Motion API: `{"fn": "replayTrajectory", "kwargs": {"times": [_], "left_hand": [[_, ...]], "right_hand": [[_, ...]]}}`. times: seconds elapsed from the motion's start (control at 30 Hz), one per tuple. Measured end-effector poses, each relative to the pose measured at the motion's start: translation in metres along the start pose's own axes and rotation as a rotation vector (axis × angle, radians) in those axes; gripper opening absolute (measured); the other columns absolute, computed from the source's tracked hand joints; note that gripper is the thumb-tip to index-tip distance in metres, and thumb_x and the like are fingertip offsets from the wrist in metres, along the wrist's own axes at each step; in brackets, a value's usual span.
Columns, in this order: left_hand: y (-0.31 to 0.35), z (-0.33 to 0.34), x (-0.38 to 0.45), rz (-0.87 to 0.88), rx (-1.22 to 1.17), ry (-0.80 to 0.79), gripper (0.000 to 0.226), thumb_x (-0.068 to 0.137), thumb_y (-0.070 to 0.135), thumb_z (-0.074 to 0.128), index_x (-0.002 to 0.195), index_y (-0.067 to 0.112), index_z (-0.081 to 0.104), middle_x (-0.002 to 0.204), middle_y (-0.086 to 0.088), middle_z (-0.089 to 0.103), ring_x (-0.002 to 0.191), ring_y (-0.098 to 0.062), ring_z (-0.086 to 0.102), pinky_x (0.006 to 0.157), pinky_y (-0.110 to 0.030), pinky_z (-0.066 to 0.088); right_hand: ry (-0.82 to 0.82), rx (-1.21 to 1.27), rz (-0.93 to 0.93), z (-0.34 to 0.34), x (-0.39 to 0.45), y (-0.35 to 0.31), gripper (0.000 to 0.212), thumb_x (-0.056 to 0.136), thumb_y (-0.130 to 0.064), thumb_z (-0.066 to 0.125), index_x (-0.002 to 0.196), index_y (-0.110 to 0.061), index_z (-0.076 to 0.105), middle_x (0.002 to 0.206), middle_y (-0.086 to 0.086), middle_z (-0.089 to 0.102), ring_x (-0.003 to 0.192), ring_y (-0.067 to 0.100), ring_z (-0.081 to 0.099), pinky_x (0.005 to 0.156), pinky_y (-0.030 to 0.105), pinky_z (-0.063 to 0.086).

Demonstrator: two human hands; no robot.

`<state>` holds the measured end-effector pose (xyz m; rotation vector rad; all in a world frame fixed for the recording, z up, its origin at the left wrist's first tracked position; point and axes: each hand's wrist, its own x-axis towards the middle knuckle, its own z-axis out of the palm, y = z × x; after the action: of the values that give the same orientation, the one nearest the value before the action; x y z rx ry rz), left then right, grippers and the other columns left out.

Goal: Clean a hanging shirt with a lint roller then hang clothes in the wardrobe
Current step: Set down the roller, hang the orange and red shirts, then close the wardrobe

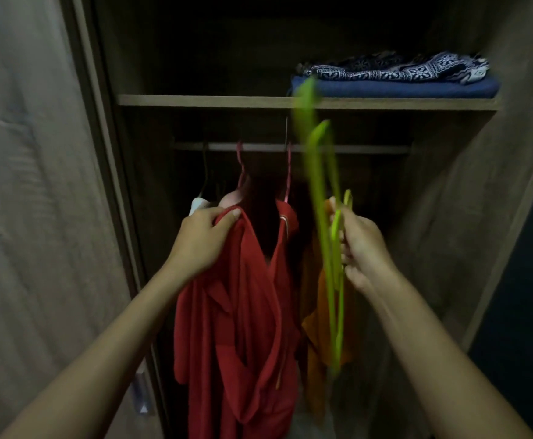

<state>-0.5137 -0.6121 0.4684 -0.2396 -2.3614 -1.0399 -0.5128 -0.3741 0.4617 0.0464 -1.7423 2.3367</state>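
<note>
The open wardrobe (pixel 290 103) frames everything, and its hanging rail (pixel 322 148) serves as the landmark. Above the rail a shelf carries folded blue clothes (pixel 395 80). Below the rail, toward its left half, hangs the red shirt (pixel 252 296), a long, soft, draping garment with a deep open neckline, suspended on thin pink hanger (pixel 288 175) hooks. Just right of it, under the rail's middle, an orange garment (pixel 319 327) hangs partly hidden.

The hanging step looks to be in hand. The left hand (pixel 201 239) grips the red shirt's shoulder, fingers curled over the fabric. The right hand (pixel 363 245), below the rail's right half, pinches green hangers (pixel 322 191), fingers wrapped round their thin frames; the hooks rise blurred past the rail toward the shelf.

The next move probably calls for steering a green hook onto the rail in the free stretch right of the orange garment, while the left hand holds the red shirt aside.
</note>
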Motion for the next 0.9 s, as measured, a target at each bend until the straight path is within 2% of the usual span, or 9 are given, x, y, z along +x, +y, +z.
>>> {"fn": "replayTrajectory", "kwargs": {"times": [0.17, 0.3, 0.43, 0.53, 0.6, 0.7, 0.77, 0.83, 0.9], "left_hand": [[0.001, 0.002, -0.007, -0.067, -0.092, -0.061, 0.048, 0.095, 0.040, 0.053, 0.057, 0.012, 0.046, 0.051, -0.002, 0.038, 0.041, -0.006, 0.034, 0.046, -0.024, 0.028], [0.016, -0.008, -0.017, -0.014, -0.207, -0.152, 0.055, 0.095, 0.042, 0.053, 0.066, -0.004, 0.053, 0.056, -0.010, 0.043, 0.048, -0.009, 0.041, 0.048, -0.024, 0.033], [0.028, -0.034, -0.027, -0.029, -0.437, -0.229, 0.046, 0.096, 0.041, 0.052, 0.083, 0.000, 0.069, 0.074, -0.024, 0.066, 0.068, -0.020, 0.058, 0.067, -0.029, 0.045], [0.034, -0.050, -0.032, -0.004, -0.498, -0.144, 0.034, 0.096, 0.033, 0.053, 0.069, 0.016, 0.065, 0.063, 0.000, 0.056, 0.063, -0.013, 0.051, 0.057, -0.023, 0.041], [0.030, -0.060, -0.032, 0.024, -0.476, -0.101, 0.033, 0.096, 0.032, 0.052, 0.072, 0.016, 0.069, 0.066, 0.008, 0.064, 0.066, -0.006, 0.057, 0.061, -0.021, 0.046], [0.009, -0.071, -0.029, 0.022, -0.252, -0.053, 0.030, 0.096, 0.038, 0.052, 0.085, 0.023, 0.076, 0.080, 0.006, 0.076, 0.078, -0.004, 0.069, 0.076, -0.029, 0.054], [-0.002, -0.068, -0.030, 0.055, 0.017, -0.007, 0.032, 0.095, 0.046, 0.051, 0.083, 0.025, 0.073, 0.077, 0.004, 0.074, 0.078, -0.004, 0.068, 0.076, -0.034, 0.054], [0.002, -0.060, -0.032, 0.099, 0.143, 0.065, 0.030, 0.095, 0.045, 0.050, 0.085, 0.025, 0.071, 0.075, 0.006, 0.070, 0.078, -0.005, 0.065, 0.074, -0.025, 0.050], [0.015, -0.051, -0.032, 0.163, 0.165, 0.124, 0.029, 0.096, 0.042, 0.049, 0.093, 0.025, 0.072, 0.078, 0.009, 0.069, 0.081, -0.006, 0.063, 0.070, -0.018, 0.045]], "right_hand": [[0.146, 0.525, 0.118, 0.027, -0.015, -0.012, 0.040, 0.098, -0.037, 0.049, 0.061, -0.024, 0.044, 0.048, -0.008, 0.033, 0.038, 0.004, 0.029, 0.037, 0.017, 0.023], [0.323, 0.575, -0.246, 0.044, -0.031, -0.013, 0.042, 0.100, -0.037, 0.045, 0.062, -0.021, 0.044, 0.045, -0.008, 0.036, 0.038, 0.006, 0.030, 0.038, 0.020, 0.022], [0.383, 0.321, -0.509, 0.042, -0.026, 0.012, 0.040, 0.101, -0.036, 0.045, 0.064, -0.020, 0.046, 0.052, -0.002, 0.043, 0.042, 0.011, 0.036, 0.038, 0.023, 0.028], [0.387, -0.056, -0.592, 0.027, -0.014, 0.050, 0.043, 0.100, -0.036, 0.046, 0.059, -0.023, 0.044, 0.050, -0.002, 0.040, 0.044, 0.010, 0.036, 0.042, 0.026, 0.030], [0.369, -0.257, -0.616, 0.012, -0.007, 0.069, 0.046, 0.101, -0.029, 0.046, 0.057, -0.023, 0.038, 0.048, -0.004, 0.034, 0.042, 0.007, 0.032, 0.042, 0.029, 0.027], [0.354, -0.434, -0.665, -0.008, 0.000, 0.075, 0.047, 0.101, -0.028, 0.046, 0.056, -0.022, 0.036, 0.047, -0.005, 0.034, 0.041, 0.010, 0.035, 0.042, 0.024, 0.025], [0.303, -0.542, -0.720, -0.010, 0.001, 0.072, 0.045, 0.099, -0.031, 0.046, 0.055, -0.024, 0.035, 0.045, -0.008, 0.032, 0.041, 0.011, 0.038, 0.041, 0.020, 0.022], [0.220, -0.699, -0.812, -0.002, 0.001, 0.075, 0.042, 0.095, -0.029, 0.050, 0.056, -0.027, 0.035, 0.042, -0.009, 0.030, 0.040, 0.010, 0.041, 0.042, 0.023, 0.021], [0.065, -0.867, -0.898, 0.009, -0.005, 0.088, 0.034, 0.089, -0.023, 0.055, 0.057, -0.019, 0.046, 0.042, -0.001, 0.043, 0.040, 0.011, 0.047, 0.046, 0.028, 0.026]]}}
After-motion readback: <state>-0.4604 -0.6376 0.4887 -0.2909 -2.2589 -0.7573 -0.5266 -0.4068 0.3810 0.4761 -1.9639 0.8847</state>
